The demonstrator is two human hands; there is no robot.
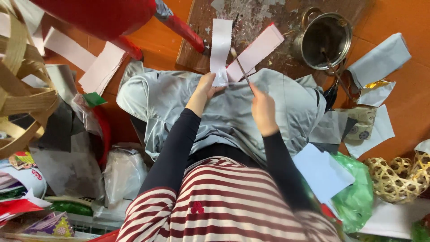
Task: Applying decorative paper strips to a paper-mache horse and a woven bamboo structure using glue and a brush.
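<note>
Over grey cloth [233, 112] on our lap, our left hand [207, 87] pinches a white paper strip [221, 49] running lengthwise away from the fingers, while our right hand [262, 105] closes round a thin stick [240, 67] angled toward it.

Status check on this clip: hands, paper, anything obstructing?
Left hand grips white paper strip. Right hand holds thin stick against it. Nothing obstructing.

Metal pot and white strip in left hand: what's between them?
Head view: a pink-white paper stack on the wooden board lies between the strip and the pot.
</note>
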